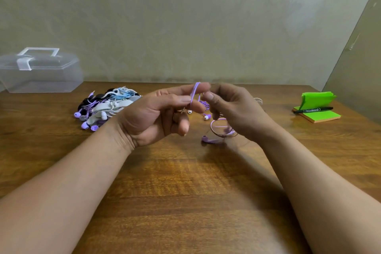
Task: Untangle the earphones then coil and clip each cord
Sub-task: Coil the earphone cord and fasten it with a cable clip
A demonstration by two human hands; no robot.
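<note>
Purple cord [193, 95]: long axis near-upright, raised above the table [185, 192] centre; tail loops downward to the surface.
Left hand [152, 115]: pinches the cord.
Right hand [233, 109]: pinches it alongside.

The right hand [233, 109] hides some purple cord [193, 95].

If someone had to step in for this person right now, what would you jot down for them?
Left hand: holds the purple cord looped over its fingers, above the table.
Right hand: pinches the same cord beside it. Loose loops hang below, and one purple earbud lies on the table.
Done: this pair looks free of the pile of earphones on the left.
Left to do: finish coiling, clip it, then work through the pile.
</note>
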